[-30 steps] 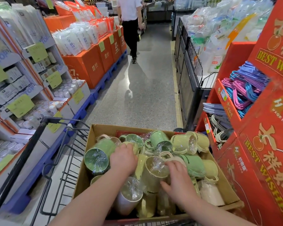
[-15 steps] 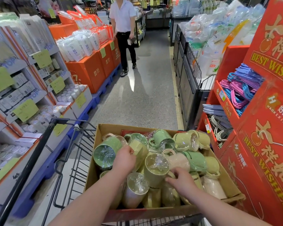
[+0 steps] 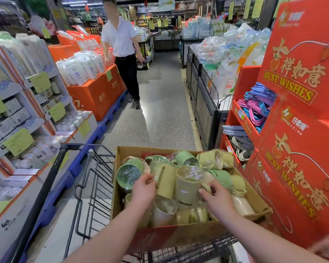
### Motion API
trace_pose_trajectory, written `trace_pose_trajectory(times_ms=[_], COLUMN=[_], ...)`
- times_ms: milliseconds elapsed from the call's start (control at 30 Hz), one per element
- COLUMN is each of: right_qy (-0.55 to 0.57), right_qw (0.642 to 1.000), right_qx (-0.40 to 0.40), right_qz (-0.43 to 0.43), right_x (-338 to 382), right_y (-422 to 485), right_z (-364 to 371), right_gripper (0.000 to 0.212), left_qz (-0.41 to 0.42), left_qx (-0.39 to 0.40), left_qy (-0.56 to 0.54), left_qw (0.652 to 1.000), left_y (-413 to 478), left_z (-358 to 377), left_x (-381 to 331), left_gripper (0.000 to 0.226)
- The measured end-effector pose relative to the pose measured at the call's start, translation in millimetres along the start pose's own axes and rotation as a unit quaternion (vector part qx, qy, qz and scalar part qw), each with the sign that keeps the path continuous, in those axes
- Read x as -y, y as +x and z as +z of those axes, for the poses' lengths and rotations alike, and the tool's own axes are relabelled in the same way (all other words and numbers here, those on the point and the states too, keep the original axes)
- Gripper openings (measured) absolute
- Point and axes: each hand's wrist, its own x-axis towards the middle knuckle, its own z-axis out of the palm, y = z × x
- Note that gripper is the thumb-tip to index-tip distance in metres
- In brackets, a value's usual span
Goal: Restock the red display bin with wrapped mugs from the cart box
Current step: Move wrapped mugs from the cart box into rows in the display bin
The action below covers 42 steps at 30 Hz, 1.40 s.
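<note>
The wrapped mugs (image 3: 207, 162) lie heaped, green, yellow and cream, inside the cardboard box (image 3: 254, 202), which rides in the shopping cart (image 3: 95, 173). Near the box's middle the left hand (image 3: 143, 189) pinches the handle of a pale yellow mug (image 3: 166, 186), fingers clamped on it. The right hand (image 3: 217, 199) curls at the handle side of the cream mug (image 3: 187, 188) next to it, though it cannot be told whether that grip has closed. The film wrap looks slippery, so a firm hold through each handle and a straight lift should keep neighbouring mugs from toppling or knocking together. The box's right wall blocks a sideways drag, so the mugs need to clear the rim first. The red display stand (image 3: 296, 168) rises just right of the box, with hangers (image 3: 258, 109) filling its visible shelves; which bin takes mugs is not shown. Swinging room lies above the box and to its left, over the cart's wire. Beyond the box, well apart, a person in a white shirt (image 3: 122, 42) stands in the aisle.
</note>
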Motion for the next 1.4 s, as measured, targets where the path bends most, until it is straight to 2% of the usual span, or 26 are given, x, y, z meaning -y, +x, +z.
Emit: trace_pose_trajectory(times_ms=[167, 267, 333, 433, 600, 767, 1067, 1267, 1400], right_qy=[0.0, 0.012, 0.012, 0.024, 0.047, 0.062, 0.078, 0.074, 0.074], right_qw=[0.998, 0.997, 0.995, 0.992, 0.986, 0.976, 0.953, 0.947, 0.944], right_qx=[-0.057, -0.075, -0.095, -0.124, -0.155, -0.199, -0.263, -0.291, -0.299], right_qz=[0.014, 0.007, 0.001, 0.008, 0.027, 0.056, 0.126, 0.116, 0.122], right_x=[-4.2, -6.3, -7.6, -14.3, -33.1, -77.7, -185.6, -236.8, -261.6], right_y=[-30.3, -51.2, -64.8, -81.9, -113.0, -155.4, -256.5, -307.7, -322.6], right_z=[-10.2, -19.4, -29.0, -45.4, -77.4, -126.7, -247.7, -322.1, -355.2], right_gripper=[0.021, 0.013, 0.027, 0.03, 0.016, 0.013, 0.016, 0.03, 0.029], left_qz=[0.024, 0.024, 0.015, 0.026, 0.048, 0.055, 0.088, 0.092, 0.118], left_qx=[0.033, 0.068, 0.095, 0.136, 0.171, 0.217, 0.285, 0.33, 0.351], left_qy=[-0.032, -0.073, -0.091, -0.087, -0.084, -0.094, -0.049, -0.061, -0.04], left_qw=[0.999, 0.995, 0.991, 0.987, 0.98, 0.97, 0.953, 0.937, 0.928], left_y=[-27.0, -40.1, -50.9, -67.5, -104.2, -160.2, -298.4, -381.8, -409.4], left_z=[8.2, 17.3, 21.4, 28.1, 51.2, 97.4, 221.2, 290.7, 320.8], left_x=[3.0, 5.8, 5.2, 3.5, 1.1, -0.7, -16.5, -36.8, -43.0], left_gripper=[0.014, 0.017, 0.016, 0.012, 0.012, 0.008, 0.018, 0.014, 0.014])
